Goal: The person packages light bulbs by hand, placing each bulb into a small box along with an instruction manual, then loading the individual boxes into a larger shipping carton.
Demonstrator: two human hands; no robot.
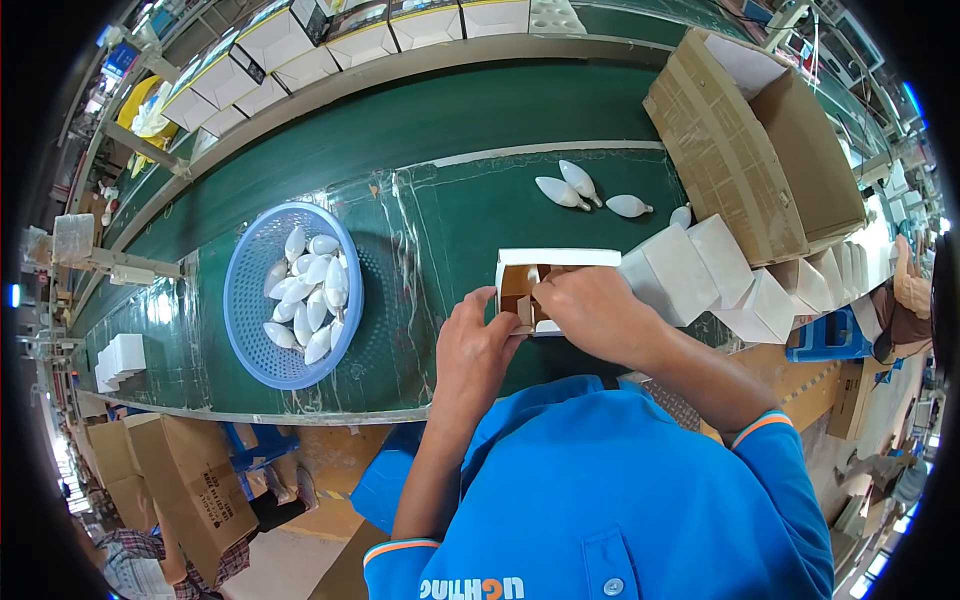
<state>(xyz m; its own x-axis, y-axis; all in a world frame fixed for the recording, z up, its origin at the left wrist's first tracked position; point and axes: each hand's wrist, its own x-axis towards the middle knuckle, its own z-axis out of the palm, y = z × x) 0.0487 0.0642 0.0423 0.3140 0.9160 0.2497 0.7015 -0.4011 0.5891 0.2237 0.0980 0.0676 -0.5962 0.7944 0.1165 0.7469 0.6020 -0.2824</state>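
Note:
A small open box (507,258), white outside and brown inside, stands on the green table in front of me. My left hand (476,337) holds its left front side, the fingers closed on the cardboard edge. My right hand (592,312) reaches into the box from the right with the fingers bent inward; the fingertips and anything between them are hidden. A brown cardboard divider (524,308) shows inside. To the left is a blue basket (240,325) of white candle-shaped bulbs (335,285). Several loose bulbs (628,206) lie behind the box.
White boxes (672,272) line the right side beside a large open carton (735,150). Small white blocks (125,355) sit at the far left. Packaged boxes (360,45) stand along the back. A person (130,565) is at the lower left near a carton (190,485).

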